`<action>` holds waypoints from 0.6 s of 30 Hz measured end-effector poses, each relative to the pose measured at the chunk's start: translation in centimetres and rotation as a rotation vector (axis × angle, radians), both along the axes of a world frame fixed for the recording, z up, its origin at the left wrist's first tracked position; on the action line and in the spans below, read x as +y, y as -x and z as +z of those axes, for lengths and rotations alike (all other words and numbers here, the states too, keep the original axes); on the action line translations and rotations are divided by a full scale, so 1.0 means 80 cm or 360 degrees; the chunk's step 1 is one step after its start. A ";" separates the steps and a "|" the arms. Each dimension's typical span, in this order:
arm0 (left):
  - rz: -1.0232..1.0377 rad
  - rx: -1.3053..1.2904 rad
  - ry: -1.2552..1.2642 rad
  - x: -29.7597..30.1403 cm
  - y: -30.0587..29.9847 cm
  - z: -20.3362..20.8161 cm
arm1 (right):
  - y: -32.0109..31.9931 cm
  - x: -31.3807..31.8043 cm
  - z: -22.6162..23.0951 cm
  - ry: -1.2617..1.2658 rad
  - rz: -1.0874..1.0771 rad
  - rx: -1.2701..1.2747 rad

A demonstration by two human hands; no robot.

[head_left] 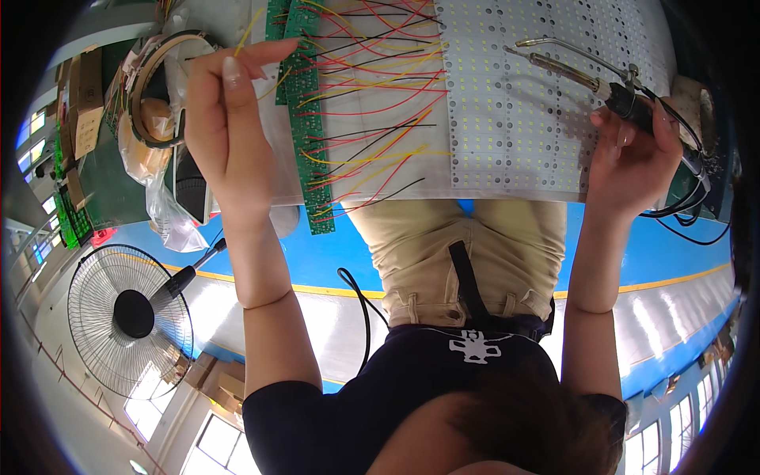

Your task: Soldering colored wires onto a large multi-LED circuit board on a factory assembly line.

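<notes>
Head view: we see the soldering iron (590, 79) lying across the white LED panel (514, 119), long axis diagonal, tip toward the upper left. Our right hand (633, 154) fingers close around its black handle. Our left hand (226, 119) pinches a yellow wire (252, 30) between thumb and forefinger, beside the green circuit board (305, 119).
</notes>
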State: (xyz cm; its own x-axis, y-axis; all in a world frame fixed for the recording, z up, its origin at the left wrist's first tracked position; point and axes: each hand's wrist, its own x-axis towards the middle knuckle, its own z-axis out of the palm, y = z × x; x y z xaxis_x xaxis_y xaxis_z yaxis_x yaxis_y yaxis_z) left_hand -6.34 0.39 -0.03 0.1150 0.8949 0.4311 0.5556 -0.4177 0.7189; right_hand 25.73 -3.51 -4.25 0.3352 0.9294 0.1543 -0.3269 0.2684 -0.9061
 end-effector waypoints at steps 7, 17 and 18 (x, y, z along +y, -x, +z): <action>-0.0130 0.0435 0.0001 0.001 -0.021 0.008 | 0.022 0.008 0.015 0.0213 -0.0382 -0.0014; -0.0239 0.0710 0.0070 0.004 -0.024 0.016 | 0.012 0.011 0.009 0.0147 -0.0148 0.0143; -0.0233 0.0754 0.0069 0.003 -0.022 0.018 | 0.011 0.010 0.009 0.0251 -0.0187 0.0108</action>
State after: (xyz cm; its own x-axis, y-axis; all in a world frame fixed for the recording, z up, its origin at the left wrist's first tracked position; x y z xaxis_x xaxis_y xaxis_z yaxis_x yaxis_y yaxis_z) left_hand -4.58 0.66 1.42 0.4148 0.8709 0.2636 0.7634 -0.4907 0.4201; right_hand 24.83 -2.70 -3.50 0.4476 0.8941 -0.0169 -0.3637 0.1647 -0.9169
